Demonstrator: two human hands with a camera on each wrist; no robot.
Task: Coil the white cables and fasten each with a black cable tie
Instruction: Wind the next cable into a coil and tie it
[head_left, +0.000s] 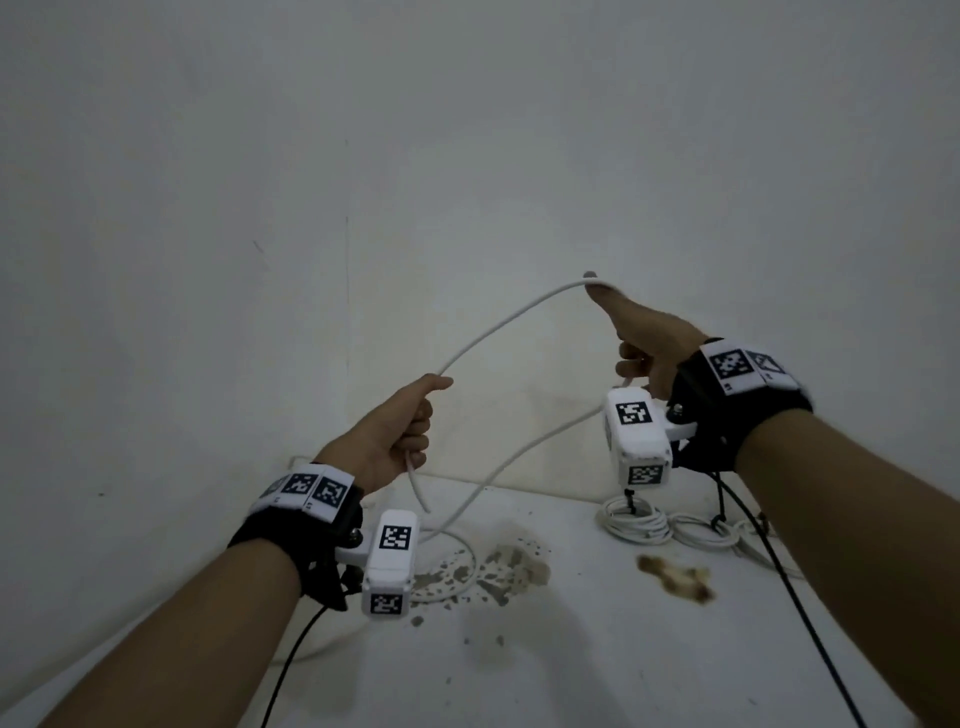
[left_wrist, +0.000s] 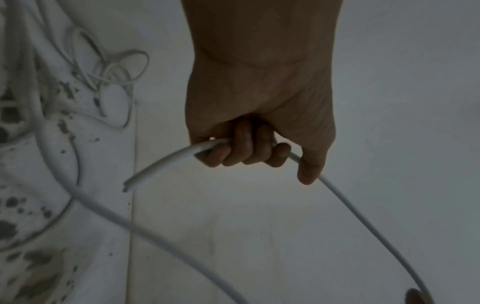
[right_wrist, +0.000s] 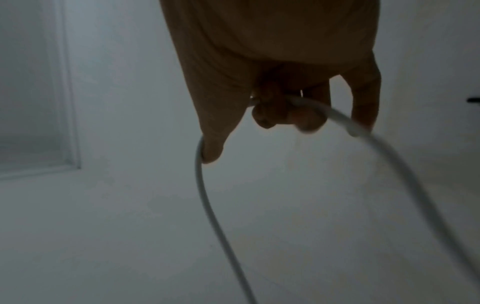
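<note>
A thick white cable arcs through the air between both raised hands. My left hand grips it near its cut end, which sticks out below the fist; in the left wrist view the fingers curl round the cable. My right hand holds the cable higher up, thumb stretched along it, curled fingers round the cable. From there it drops in a slack loop to the table. Thinner white cables, coiled and bound with black ties, lie at the back right.
The white table is stained with brown and grey blotches near the middle. A bare white wall stands close behind. Black leads hang from both wrist cameras across the table.
</note>
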